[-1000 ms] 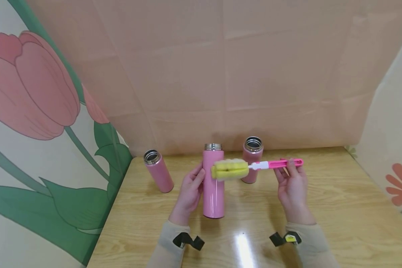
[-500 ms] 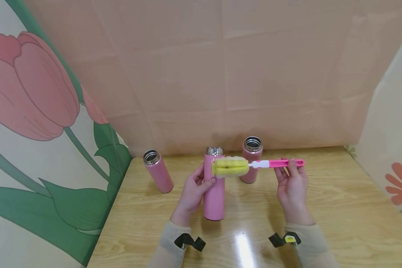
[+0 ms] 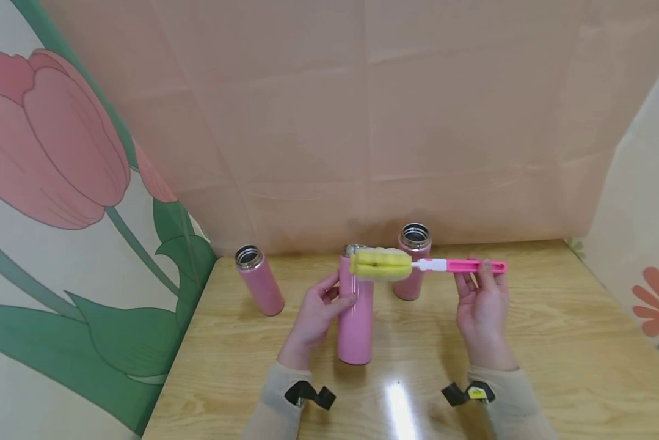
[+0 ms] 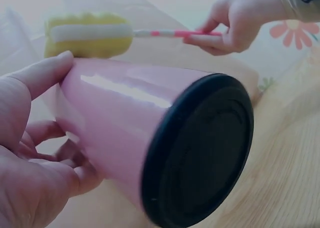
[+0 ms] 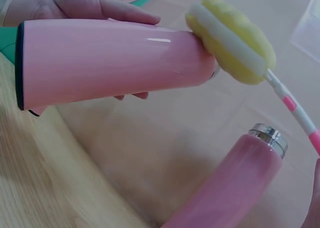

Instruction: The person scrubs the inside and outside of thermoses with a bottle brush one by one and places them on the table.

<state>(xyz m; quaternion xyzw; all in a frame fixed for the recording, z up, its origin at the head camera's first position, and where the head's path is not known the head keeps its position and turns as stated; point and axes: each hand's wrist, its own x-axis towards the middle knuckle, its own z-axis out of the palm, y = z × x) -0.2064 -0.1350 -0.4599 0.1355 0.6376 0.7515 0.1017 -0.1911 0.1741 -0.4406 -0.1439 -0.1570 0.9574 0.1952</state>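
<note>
Sponge head now level with the neck of the held bottle.
Nearest, the left hand clasps the held bottle clear of the table, thumb further across its front than a second ago; the right hand pinches the bottle brush by its pink handle. The brush has edged up and right, the bottle down (whether they touch, I cannot tell), so scrubbing inside seems not yet begun. Beyond, a left pink bottle and a right pink bottle stand uncapped before a cloth backdrop.
</note>
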